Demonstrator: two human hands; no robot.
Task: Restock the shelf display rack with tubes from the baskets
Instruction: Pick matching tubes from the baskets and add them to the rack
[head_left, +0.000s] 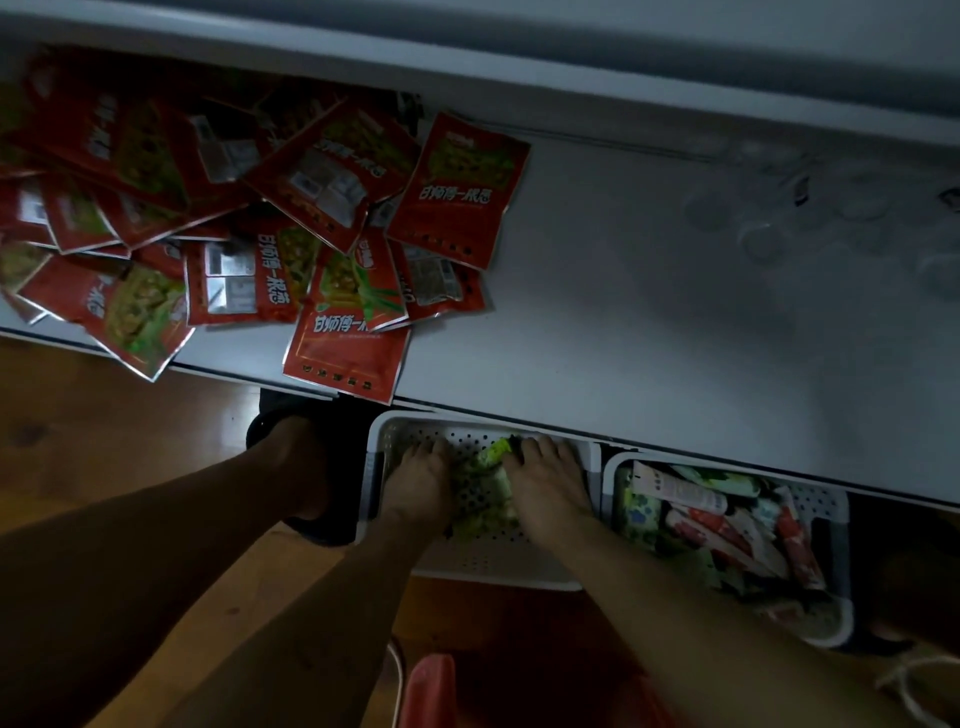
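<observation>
Overhead, the grey shelf (649, 322) carries a heap of red packets (311, 171). Of 2 white baskets below, the right basket (832, 525) holds mixed tubes (727, 525). In the left basket (488, 558), my left hand (423, 486) and right hand (545, 486) flank the green tubes (485, 483), touching them; I cannot tell whether my fingers curl around them.

A pile of packets (457, 192) covers the left part of the shelf (649, 312), several overhanging its front edge. Blurred shapes sit toward the back right corner. Below the front edge, two baskets stand side by side on the floor (104, 415), their far ends tucked under the shelf. In the left basket (483, 577), the left hand (421, 483) and right hand (545, 483) flank a few loose tubes (488, 467). The right basket (836, 545) holds heaped tubes (701, 519). A foot (296, 467) stands just left of the left basket.
</observation>
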